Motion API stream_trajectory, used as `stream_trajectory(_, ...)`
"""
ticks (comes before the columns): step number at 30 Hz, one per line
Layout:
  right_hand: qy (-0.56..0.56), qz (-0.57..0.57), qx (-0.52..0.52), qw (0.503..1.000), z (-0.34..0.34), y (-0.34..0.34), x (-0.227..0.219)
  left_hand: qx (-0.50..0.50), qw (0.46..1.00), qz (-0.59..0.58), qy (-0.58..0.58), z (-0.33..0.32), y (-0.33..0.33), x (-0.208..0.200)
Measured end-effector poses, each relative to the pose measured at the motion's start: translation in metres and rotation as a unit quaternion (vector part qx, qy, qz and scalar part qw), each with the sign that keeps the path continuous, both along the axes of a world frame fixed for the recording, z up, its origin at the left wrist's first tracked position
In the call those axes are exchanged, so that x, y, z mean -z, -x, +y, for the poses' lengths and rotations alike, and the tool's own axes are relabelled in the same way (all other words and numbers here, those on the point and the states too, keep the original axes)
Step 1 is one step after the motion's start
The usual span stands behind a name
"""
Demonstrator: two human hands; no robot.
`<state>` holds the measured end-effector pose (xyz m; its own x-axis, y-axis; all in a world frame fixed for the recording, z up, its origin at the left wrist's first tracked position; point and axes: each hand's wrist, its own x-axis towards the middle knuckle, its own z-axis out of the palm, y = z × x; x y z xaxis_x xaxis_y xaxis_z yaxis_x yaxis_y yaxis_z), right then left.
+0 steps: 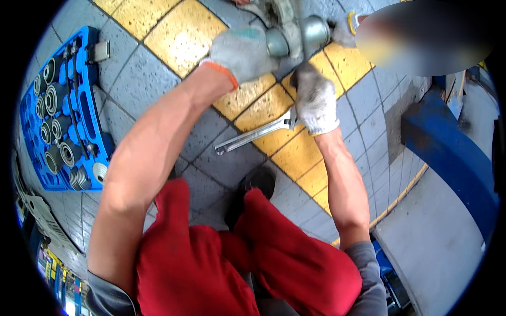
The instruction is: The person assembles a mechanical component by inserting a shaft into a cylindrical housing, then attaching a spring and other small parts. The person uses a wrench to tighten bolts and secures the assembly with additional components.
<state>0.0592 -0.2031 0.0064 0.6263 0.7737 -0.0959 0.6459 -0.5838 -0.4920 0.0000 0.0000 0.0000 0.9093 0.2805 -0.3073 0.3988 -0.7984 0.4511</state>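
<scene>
A worn grey metal car part [289, 23] with a ring-shaped end is near the top, above the tiled floor. A smooth steel cup [315, 31] sits on its right side and a shorter steel sleeve [277, 43] on its left. My left hand [243, 53], in a grey glove with an orange cuff, is closed against the sleeve; its fingertips are hidden. Just below the part, my right hand [317, 99], in a dirty white glove, is curled, and what it holds, if anything, is hidden. An adjustable wrench [255, 136] lies on the floor beside it.
Another person's gloved hand [345, 32] reaches to the cup from the right. A blue tool case [90, 113] with several steel sleeves lies open at left. A blue metal arm [448, 152] stands at right. My shoe [258, 187] is below the wrench.
</scene>
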Motion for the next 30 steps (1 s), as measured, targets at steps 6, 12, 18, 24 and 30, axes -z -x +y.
stream_trajectory(6, 0.155, 0.126, 0.108, 0.974, 0.002, 0.003, 0.010, -0.016, 1.000, -0.003, 0.015, -0.002, 0.008, -0.002)
stream_trajectory(12, 0.099, -0.042, -0.073, 0.992, -0.015, 0.004, -0.014, 0.004, 1.000, -0.003, 0.014, -0.013, 0.016, 0.006)
stream_trajectory(18, 0.051, 0.073, 0.050, 0.995, 0.001, 0.004, 0.010, -0.026, 0.999, -0.025, 0.002, -0.008, 0.008, 0.005)
stream_trajectory(24, 0.037, 0.017, 0.026, 0.999, -0.006, 0.005, 0.013, -0.002, 1.000, -0.011, 0.013, -0.004, 0.006, 0.010)
stream_trajectory(30, 0.129, 0.080, 0.044, 0.987, -0.001, -0.003, 0.014, -0.012, 0.999, -0.047, -0.011, -0.013, 0.010, 0.005)
